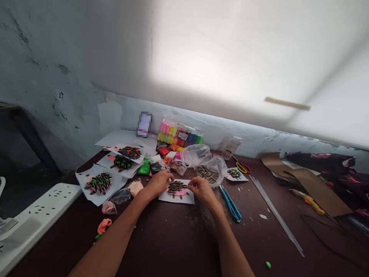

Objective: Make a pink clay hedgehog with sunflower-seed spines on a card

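A white card (184, 199) lies in front of me, bearing a pink clay hedgehog (180, 192) with dark striped seeds stuck in its back as spines. My left hand (159, 184) is at the card's upper left, its fingers curled together beside the spines. At the card's right edge, my right hand (202, 189) has thumb and forefinger pinched close to the hedgehog. Whatever sits between the fingertips of either hand is too small to make out. Just behind my right hand is a clear plastic bag (220, 167) with striped seeds (206, 174) in it.
Finished-looking hedgehog cards (99, 184) lie at left, near a white power strip (37, 219). Coloured clay packs (181, 134) stand behind. To the right are a blue utility knife (230, 204), scissors (243, 167), clear plastic strips (276, 215) and brown cardboard (319, 186).
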Demonstrator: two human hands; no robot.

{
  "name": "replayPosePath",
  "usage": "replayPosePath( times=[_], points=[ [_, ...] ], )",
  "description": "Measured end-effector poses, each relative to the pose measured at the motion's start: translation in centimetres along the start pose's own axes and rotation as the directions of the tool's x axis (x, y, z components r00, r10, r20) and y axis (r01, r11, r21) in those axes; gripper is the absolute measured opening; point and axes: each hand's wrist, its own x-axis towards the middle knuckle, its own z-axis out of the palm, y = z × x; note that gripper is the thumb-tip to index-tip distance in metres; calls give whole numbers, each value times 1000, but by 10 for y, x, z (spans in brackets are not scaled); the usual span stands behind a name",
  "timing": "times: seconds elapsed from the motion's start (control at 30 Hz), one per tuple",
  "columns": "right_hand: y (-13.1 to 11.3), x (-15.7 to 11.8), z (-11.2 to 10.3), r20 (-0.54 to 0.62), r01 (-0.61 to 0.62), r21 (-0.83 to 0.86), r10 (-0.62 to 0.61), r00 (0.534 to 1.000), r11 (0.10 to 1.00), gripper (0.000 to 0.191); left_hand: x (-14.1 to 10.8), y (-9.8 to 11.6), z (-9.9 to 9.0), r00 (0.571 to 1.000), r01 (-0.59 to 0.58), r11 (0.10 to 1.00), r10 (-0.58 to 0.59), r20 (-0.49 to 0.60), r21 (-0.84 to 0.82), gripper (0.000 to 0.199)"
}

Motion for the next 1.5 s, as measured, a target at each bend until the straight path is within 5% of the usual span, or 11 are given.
replayPosePath(
  times=[1.17, 1.5],
  points=[
    [-5, 2, 21, -23, 27, -115, -30, 999, 993, 11, -1, 1, -1, 1000, 5, 1000, -5, 7, -16, 29],
    [4, 2, -4, -23, -97, -189, 95, 995, 977, 14, -1, 3, -3, 1000, 1, 1000, -1, 15, -8, 30]
  ],
)
